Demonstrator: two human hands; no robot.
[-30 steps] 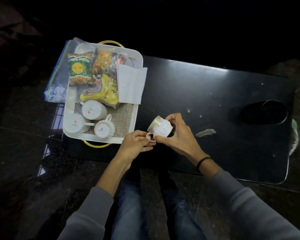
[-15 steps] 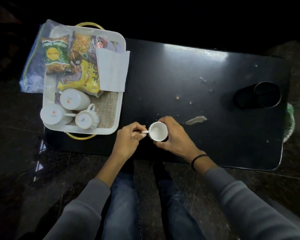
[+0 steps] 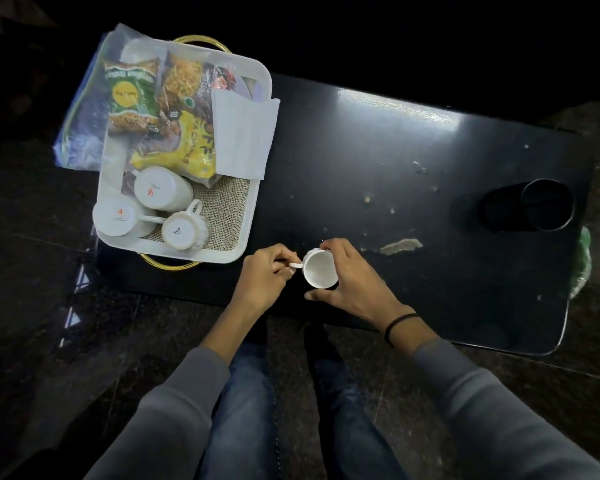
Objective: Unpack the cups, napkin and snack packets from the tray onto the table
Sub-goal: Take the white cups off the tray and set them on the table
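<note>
White cup upright on the black table, near edge. Left hand pinches its handle; right hand wraps the body. Tray at table's left end has three upturned cups, snack packets (several overlapping), napkin.

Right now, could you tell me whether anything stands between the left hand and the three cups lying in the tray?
Nothing visible does. The left hand sits just outside the tray, and only the tray's low rim separates it from the nearest cup.
</note>
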